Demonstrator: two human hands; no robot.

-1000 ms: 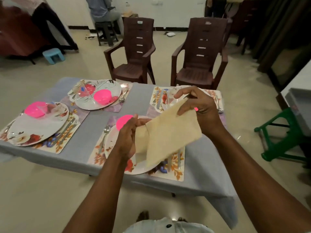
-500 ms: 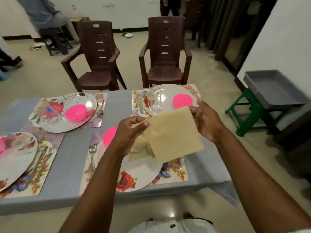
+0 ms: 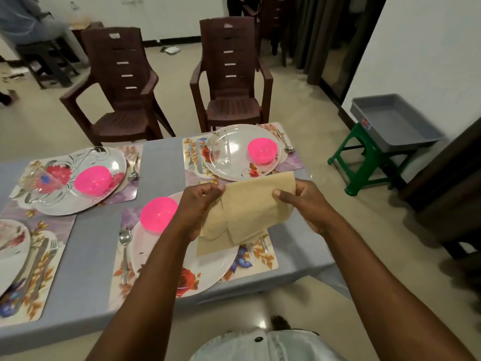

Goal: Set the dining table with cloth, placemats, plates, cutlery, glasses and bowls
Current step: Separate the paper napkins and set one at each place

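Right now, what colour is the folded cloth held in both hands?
Pale beige, plain with no pattern. The napkin shows best in the head view, held between the left hand and right hand.

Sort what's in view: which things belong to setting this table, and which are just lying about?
Job: beige napkin held in left hand and right hand; plates; pink bowls; floral placemats; spoon; grey tablecloth.

Lying about: brown chairs; green stool; grey tray.

I count four plates [image 3: 182, 259], three pink bowls [image 3: 159, 214], four placemats [image 3: 263, 259], two brown chairs [image 3: 122, 100], one green stool [image 3: 364, 162].
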